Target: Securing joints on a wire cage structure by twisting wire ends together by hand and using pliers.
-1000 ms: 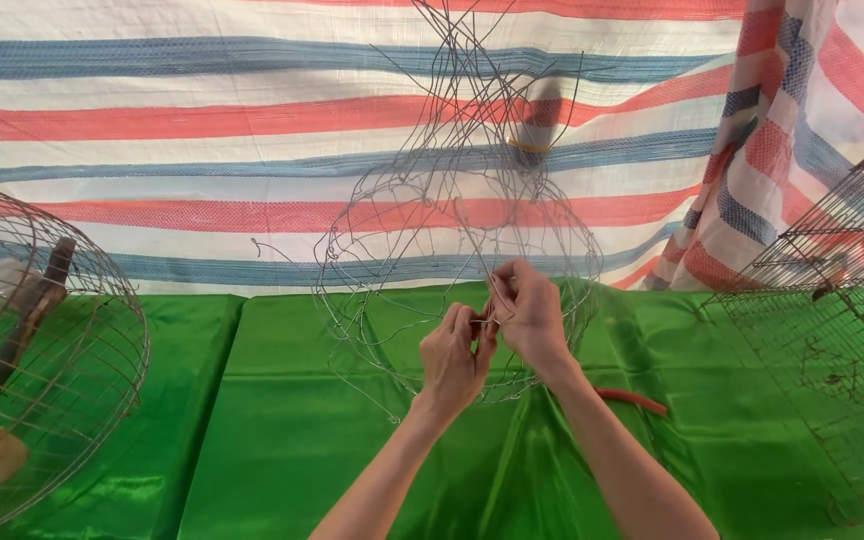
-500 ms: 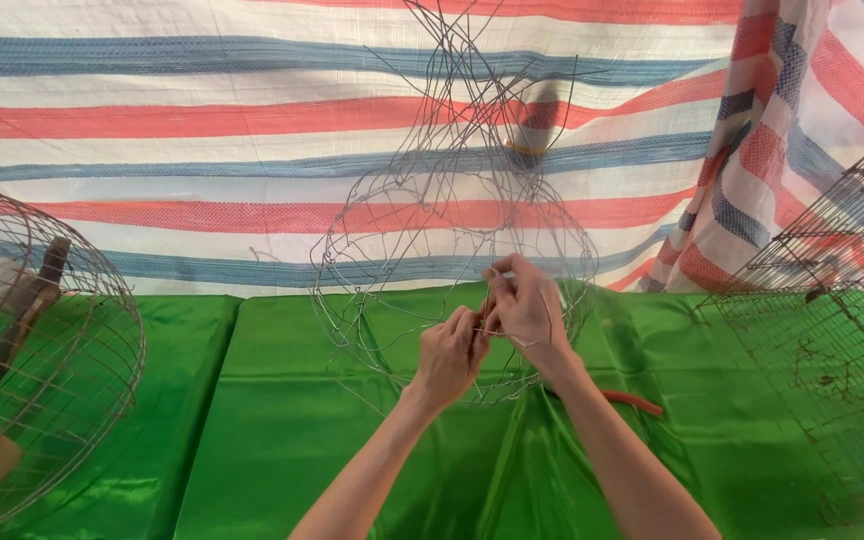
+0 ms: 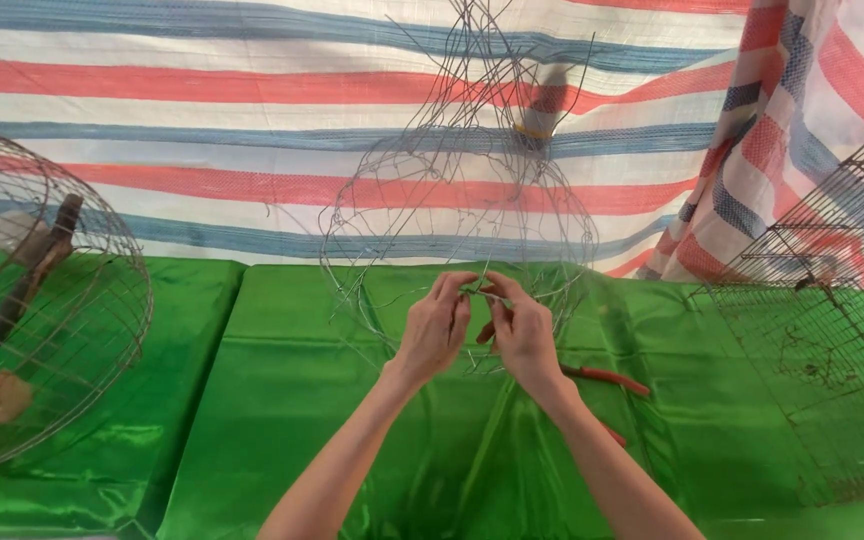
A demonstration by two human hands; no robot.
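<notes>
Unfinished wire frame (image 3: 457, 215), upright on green worktop (image 3: 282, 350), lower wires pinched by left hand (image 3: 435, 328) and right hand (image 3: 523, 332), red-handled pliers (image 3: 607, 378) beside, round wire cage (image 3: 37, 310) at left.

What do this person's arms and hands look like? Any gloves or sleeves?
Both forearms are bare up to the frame edge, with no sleeves in view. The left hand and right hand wear no gloves, and no rings, watch or bracelets are visible.
</notes>
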